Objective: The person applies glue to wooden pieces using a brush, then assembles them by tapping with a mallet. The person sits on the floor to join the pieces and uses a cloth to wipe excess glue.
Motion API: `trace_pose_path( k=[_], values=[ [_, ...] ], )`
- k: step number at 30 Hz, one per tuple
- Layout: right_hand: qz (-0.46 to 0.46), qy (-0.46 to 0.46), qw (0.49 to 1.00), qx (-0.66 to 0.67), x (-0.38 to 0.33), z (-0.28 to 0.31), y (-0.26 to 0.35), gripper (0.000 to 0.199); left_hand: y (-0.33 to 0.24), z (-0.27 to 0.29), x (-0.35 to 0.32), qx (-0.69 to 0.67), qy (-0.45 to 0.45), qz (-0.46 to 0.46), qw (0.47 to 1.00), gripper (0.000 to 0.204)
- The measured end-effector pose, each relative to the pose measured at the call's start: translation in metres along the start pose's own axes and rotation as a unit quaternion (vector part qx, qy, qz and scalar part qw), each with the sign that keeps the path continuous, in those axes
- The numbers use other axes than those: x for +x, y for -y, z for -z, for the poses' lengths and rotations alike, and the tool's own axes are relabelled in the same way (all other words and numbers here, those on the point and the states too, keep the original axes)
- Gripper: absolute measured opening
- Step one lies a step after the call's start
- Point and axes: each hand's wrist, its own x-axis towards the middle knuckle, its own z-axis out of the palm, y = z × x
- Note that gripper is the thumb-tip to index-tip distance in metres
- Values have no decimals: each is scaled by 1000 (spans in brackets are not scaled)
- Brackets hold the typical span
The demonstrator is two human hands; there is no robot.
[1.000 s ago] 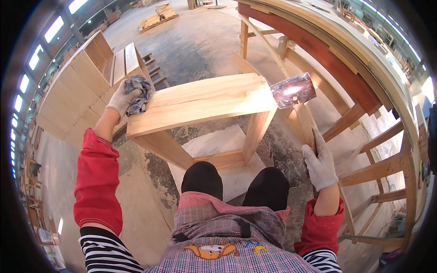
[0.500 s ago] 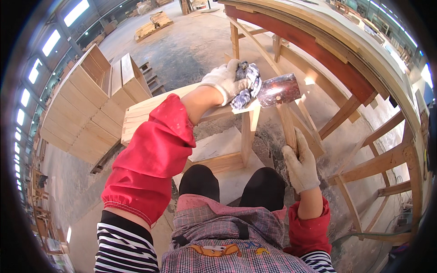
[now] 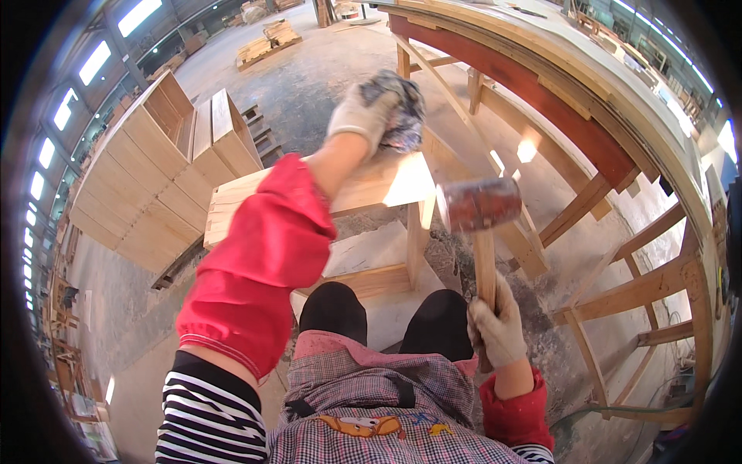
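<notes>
Your right hand grips the mallet low on its stiff handle; head-heavy, so choke up. Left hand clutches a soft rag above the bench's right end.

We recorded bright daylight entering through the roof skylights at upper left. Sun patches glared on the stool top and floor. Fisheye distortion bent the straight edges toward a black rim. The raised left hand showed slight motion blur.

concrete floor | stacked wooden crates | skylights
</notes>
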Motion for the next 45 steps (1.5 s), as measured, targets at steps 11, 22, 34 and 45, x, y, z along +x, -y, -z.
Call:
trace_pose_path(
  k=[11, 22, 34, 45],
  values=[
    [-291, 173, 912, 232, 14, -27, -66, 29, -7, 104, -90, 305, 156, -179, 922, 59],
    [-185, 241, 885, 353, 109, -84, -43, 9, 9, 96, -92, 312, 87, -250, 913, 60],
    [-380, 140, 817, 411, 104, -64, -85, 17, 6, 94, -93, 314, 92, -246, 912, 64],
    [-209, 164, 907, 327, 92, -80, -30, 18, 5, 89, -90, 333, 74, -230, 912, 65]
  ],
)
